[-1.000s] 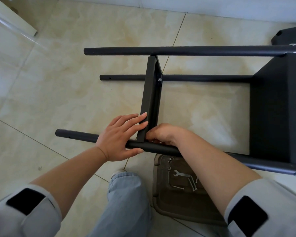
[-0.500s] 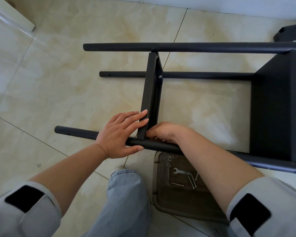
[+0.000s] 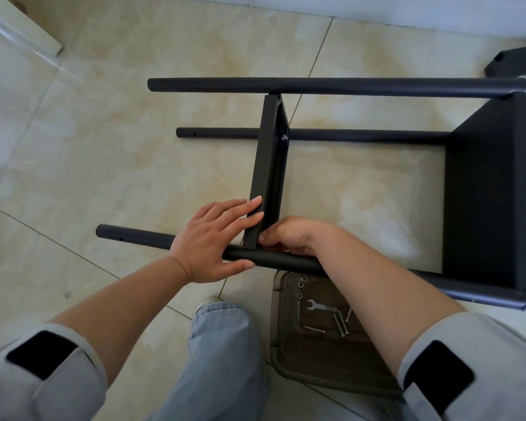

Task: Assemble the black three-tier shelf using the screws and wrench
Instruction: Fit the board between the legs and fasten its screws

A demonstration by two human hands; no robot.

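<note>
While the person crouches over it, shelf: black frame (image 3: 331,86) lies on its side on the tiled floor (image 3: 104,153), poles running L–R.
Near pole: (image 3: 274,259) closest to the person, passes under both hands.
Middle tier: narrow black panel (image 3: 263,177) stands edge-on btwn far pole & near pole, lower end meeting the near pole.
Right tier: wide black panel (image 3: 492,192) already fixed at the frame's R end.
L hand: (image 3: 213,241) fingers straight & close together, laid flat vs. the middle tier's lower end; thumb along the near pole's front.
R hand: (image 3: 289,235) fingers curled in at the joint of tier & pole; what they pinch, if anything, can't tell, hidden by the hand.
Tray: brown plastic (image 3: 316,369) on floor under R forearm.
Wrench: small, silver (image 3: 321,305), lying in tray.
Screws: a few long ones (image 3: 340,325) beside wrench, w/ nuts (image 3: 301,281) near the tray's top edge.
Knee: jeans (image 3: 225,344), btwn the arms.
</note>
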